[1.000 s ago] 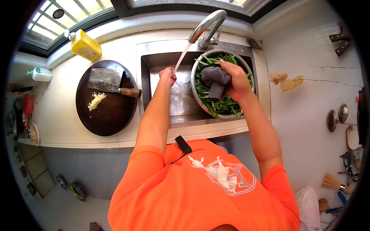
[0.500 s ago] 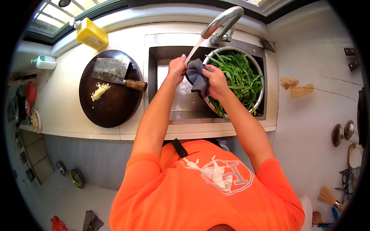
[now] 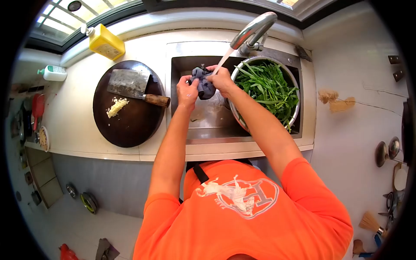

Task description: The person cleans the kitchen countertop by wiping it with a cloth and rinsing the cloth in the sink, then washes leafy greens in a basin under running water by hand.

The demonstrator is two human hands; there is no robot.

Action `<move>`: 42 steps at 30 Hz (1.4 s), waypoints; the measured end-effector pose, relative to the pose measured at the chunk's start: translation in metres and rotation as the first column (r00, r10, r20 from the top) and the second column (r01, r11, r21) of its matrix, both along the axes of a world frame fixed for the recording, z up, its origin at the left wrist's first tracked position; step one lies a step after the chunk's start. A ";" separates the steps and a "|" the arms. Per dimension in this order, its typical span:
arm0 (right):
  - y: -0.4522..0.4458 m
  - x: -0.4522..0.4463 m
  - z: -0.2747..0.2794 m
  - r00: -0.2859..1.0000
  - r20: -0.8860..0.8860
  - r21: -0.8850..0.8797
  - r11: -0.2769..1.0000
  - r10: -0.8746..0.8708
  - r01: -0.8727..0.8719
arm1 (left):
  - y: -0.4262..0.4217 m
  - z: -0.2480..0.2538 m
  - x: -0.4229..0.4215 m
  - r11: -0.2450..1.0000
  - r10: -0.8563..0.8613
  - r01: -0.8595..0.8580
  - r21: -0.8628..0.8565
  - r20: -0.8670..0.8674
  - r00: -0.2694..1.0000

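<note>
Garlic (image 3: 117,106) is chopped; the cloth (image 3: 205,89) is pinched by left hand (image 3: 186,94) and right hand (image 3: 222,81), its rinsing seemingly unfinished

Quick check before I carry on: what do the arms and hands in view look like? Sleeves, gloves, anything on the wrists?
Left hand and right hand are both ungloved, with no watch or band visible on either wrist. Forearms are uncovered. Short, plain bright orange sleeves cover the upper arms. Any rings are too small to tell.
</note>
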State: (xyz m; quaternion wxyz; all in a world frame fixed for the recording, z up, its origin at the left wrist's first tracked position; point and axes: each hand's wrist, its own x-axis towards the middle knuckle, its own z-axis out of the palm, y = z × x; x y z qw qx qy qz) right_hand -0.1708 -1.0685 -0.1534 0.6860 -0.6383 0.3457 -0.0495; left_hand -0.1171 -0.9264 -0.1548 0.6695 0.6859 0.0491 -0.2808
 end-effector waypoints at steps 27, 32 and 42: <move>0.010 -0.024 0.007 0.982 0.185 0.076 0.997 -0.047 0.034 | -0.042 -0.060 -0.013 0.780 -0.035 -0.397 -0.483 -0.668 0.743; 0.061 -0.043 0.038 0.976 0.160 -0.350 0.933 0.149 -0.085 | -0.054 -0.084 0.005 0.844 0.083 -0.419 -0.334 -0.692 0.718; -0.014 0.007 -0.013 0.990 -0.098 -0.690 0.709 0.106 -0.144 | -0.049 -0.024 -0.027 0.679 -0.116 -0.468 -0.566 -0.712 0.693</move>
